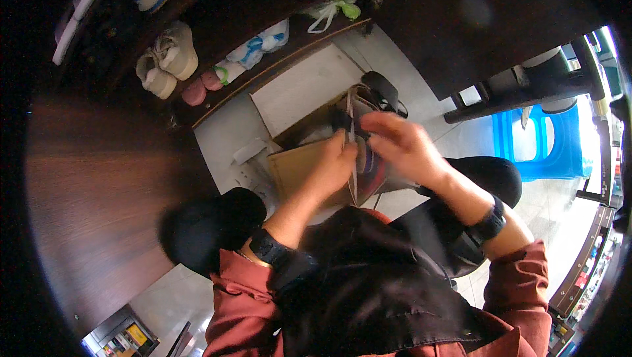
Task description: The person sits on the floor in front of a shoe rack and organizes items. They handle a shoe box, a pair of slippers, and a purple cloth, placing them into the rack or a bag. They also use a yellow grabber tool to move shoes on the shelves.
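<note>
An open cardboard box (pixel 296 169) stands on the tiled floor between my knees, with a pale flap (pixel 308 85) raised on its far side. Against its right side is a bag (pixel 366 171) with coloured stripes; its material is hard to make out. My left hand (pixel 331 164) pinches the upright edge of this bag between thumb and fingers. Just right of that edge, my right hand (pixel 407 147) is blurred, fingers bent over the bag's side. Whether they grip anything cannot be told. Dark contents inside the box are partly hidden.
A dark wooden shoe rack ahead holds pale sneakers (pixel 168 60), pink footwear (pixel 195 91) and plastic bags (pixel 259 45). A wooden panel (pixel 98 194) rises at left. Beyond the box lies a black object (pixel 381 89). A blue plastic stool (pixel 568 144) stands at right.
</note>
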`<state>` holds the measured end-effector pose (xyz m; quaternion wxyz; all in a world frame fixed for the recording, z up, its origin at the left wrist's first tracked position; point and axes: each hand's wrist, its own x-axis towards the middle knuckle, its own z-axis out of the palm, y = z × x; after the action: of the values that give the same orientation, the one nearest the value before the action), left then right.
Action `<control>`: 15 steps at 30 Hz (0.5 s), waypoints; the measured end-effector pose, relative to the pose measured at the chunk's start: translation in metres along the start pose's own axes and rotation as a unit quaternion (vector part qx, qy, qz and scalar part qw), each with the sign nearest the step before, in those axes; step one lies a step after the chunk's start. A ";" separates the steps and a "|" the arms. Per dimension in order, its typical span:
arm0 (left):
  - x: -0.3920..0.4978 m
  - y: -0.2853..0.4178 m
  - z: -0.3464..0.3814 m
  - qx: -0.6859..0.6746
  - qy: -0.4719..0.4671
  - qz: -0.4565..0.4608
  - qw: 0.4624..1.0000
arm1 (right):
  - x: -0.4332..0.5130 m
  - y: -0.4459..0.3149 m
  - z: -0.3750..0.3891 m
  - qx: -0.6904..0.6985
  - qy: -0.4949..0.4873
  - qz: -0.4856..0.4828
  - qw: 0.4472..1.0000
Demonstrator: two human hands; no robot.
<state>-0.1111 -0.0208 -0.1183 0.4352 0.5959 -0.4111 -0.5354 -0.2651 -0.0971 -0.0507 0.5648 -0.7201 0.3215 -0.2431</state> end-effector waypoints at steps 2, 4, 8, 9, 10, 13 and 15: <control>0.003 -0.001 -0.009 0.045 0.018 -0.041 0.998 | -0.014 -0.017 -0.029 0.079 0.065 0.001 0.995; 0.005 0.000 -0.013 0.038 0.027 -0.020 0.999 | -0.013 -0.017 -0.044 0.010 0.167 0.015 0.986; 0.007 0.002 -0.014 0.048 0.030 0.041 0.998 | -0.015 0.006 -0.038 0.011 -0.027 0.223 0.974; 0.006 0.002 -0.014 0.029 0.031 0.067 0.997 | -0.019 0.012 -0.030 0.088 -0.084 0.241 0.963; 0.005 0.002 -0.016 0.037 0.034 0.046 0.998 | -0.023 0.017 -0.023 0.126 -0.107 0.195 0.967; -0.001 0.000 -0.023 -0.100 0.069 -0.029 0.992 | -0.035 0.021 -0.006 0.061 -0.108 0.014 0.992; -0.004 0.001 -0.027 -0.135 0.089 -0.020 0.987 | -0.031 0.026 0.015 -0.124 -0.034 -0.009 0.992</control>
<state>-0.0845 -0.0151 -0.1145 0.5359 0.5848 -0.2830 -0.5392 -0.2807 -0.0685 -0.0794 0.4793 -0.7955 0.3233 -0.1817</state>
